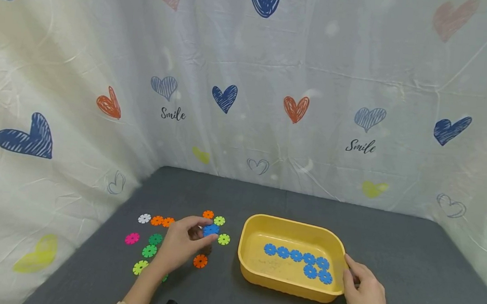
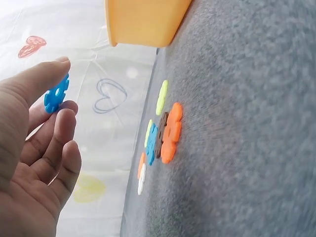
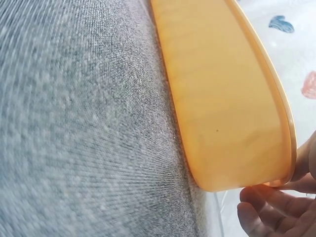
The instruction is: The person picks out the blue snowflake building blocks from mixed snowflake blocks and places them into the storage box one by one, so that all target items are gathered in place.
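Between thumb and fingertips my left hand [image 1: 183, 243] pinches a blue snowflake disc [image 2: 57, 94], held up off the table. At the right end of the yellow plastic basin [image 1: 283, 290], my right hand [image 1: 365, 295] grips the rim. The right wrist view shows the thumb at the rim and the fingers [image 3: 261, 210] under it, against the outer wall. Inside the basin lie several blue snowflake discs [image 1: 296, 256], in a row with two more below its right end. An orange disc [image 1: 200, 261] and a green-yellow disc [image 1: 224, 239] lie near my left hand.
Left of that hand lie a white disc [image 1: 144, 218], two orange discs [image 1: 157, 220], a pink disc [image 1: 132, 238] and green discs [image 1: 149, 251]. In the left wrist view, a brown disc [image 2: 161, 136] and another blue disc [image 2: 152, 145] lie on the grey cloth. A heart-printed curtain [image 1: 320, 168] stands behind.
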`<action>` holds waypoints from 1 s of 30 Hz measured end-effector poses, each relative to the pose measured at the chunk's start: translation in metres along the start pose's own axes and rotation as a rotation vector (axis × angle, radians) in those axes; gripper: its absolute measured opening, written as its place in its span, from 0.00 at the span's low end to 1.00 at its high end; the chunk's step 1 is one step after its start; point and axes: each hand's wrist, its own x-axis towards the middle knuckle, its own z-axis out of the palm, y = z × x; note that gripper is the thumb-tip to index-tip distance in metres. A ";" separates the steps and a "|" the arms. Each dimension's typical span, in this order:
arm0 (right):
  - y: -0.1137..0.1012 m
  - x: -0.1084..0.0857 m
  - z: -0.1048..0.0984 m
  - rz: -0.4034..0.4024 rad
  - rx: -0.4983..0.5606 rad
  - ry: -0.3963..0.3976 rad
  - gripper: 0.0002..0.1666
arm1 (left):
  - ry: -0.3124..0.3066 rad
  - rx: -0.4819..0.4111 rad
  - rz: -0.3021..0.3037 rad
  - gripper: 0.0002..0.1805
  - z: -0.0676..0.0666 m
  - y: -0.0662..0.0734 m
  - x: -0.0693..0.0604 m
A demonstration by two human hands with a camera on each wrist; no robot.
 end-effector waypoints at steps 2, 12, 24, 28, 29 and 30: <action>0.000 0.000 0.000 0.001 0.001 0.000 0.26 | 0.007 0.008 0.003 0.19 0.002 0.001 0.000; 0.001 0.002 0.001 0.023 0.002 -0.016 0.26 | 0.059 0.029 0.080 0.17 0.011 0.004 -0.002; 0.000 0.002 0.001 0.011 0.001 -0.010 0.26 | 0.116 0.025 0.156 0.19 0.024 0.005 -0.003; 0.001 0.001 0.001 0.011 0.007 -0.010 0.26 | 0.107 0.006 0.173 0.19 0.028 0.009 -0.004; 0.001 0.001 0.001 0.009 0.006 -0.011 0.26 | 0.110 0.002 0.175 0.19 0.029 0.010 -0.004; 0.000 0.001 0.001 0.005 0.005 -0.013 0.26 | 0.115 0.001 0.178 0.19 0.031 0.011 -0.005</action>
